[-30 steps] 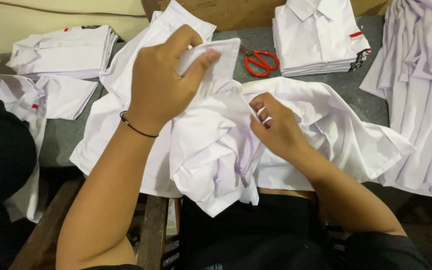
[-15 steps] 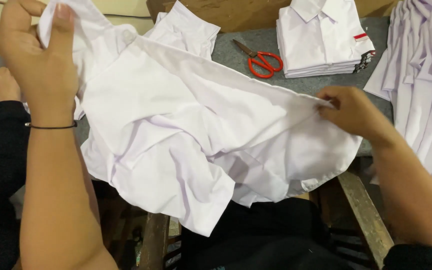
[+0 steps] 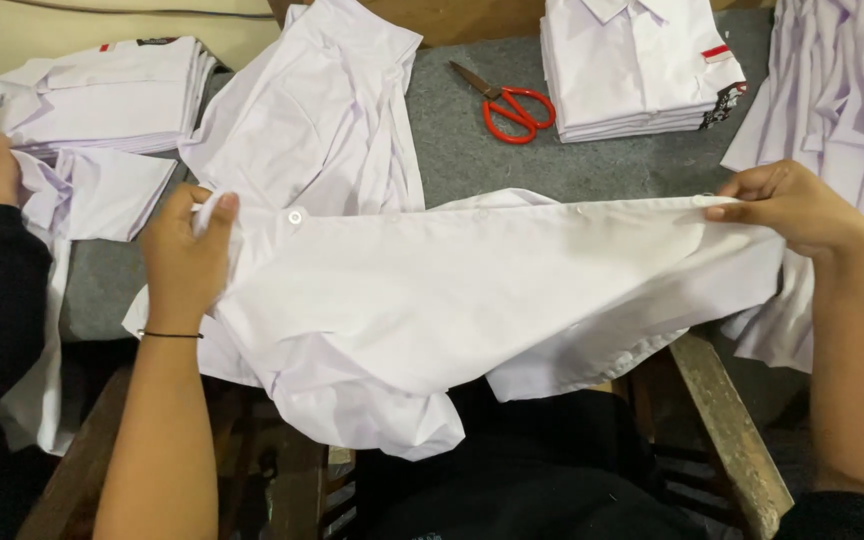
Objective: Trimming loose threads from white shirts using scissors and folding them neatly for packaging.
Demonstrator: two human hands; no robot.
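Where bunched before, shirt (image 3: 472,300) flat.

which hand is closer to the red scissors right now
Right, narrowly. The right hand grips the white shirt's edge to the right of and below the red scissors. The left hand holds the shirt's other end, farther off to the lower left.

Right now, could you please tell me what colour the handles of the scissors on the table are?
Red, seen in the head view: the scissors lie on the grey table.
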